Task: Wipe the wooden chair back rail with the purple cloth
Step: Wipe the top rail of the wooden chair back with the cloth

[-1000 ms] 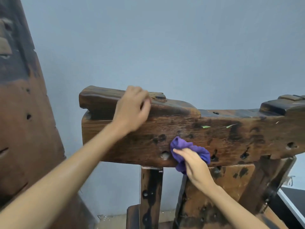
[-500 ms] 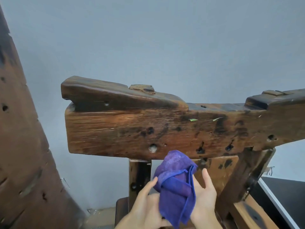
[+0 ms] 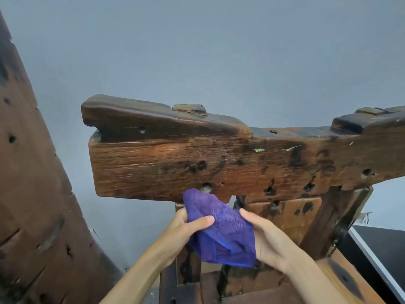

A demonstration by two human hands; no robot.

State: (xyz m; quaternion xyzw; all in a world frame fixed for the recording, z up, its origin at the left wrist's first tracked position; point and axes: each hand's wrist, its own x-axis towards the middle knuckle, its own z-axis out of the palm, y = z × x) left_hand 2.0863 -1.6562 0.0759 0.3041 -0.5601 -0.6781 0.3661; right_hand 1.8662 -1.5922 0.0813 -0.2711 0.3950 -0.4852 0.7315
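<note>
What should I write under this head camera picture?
Both hands, left and right, hold purple cloth below the wooden rail.

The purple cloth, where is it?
Low in the middle of the head view: the purple cloth is held between both hands, just below the wooden chair back rail.

— Where can we pass? 
— From twelve o'clock: bare grey wall [image 3: 219, 51] above the chair back rail [image 3: 197, 163]. 
— And at nine? 
— A dark wooden slab [image 3: 32, 205] blocks us; only a narrow gap separates it from the rail's end. 
— Below, at six? 
— Upright posts [image 3: 324, 220] crowd that space.
</note>
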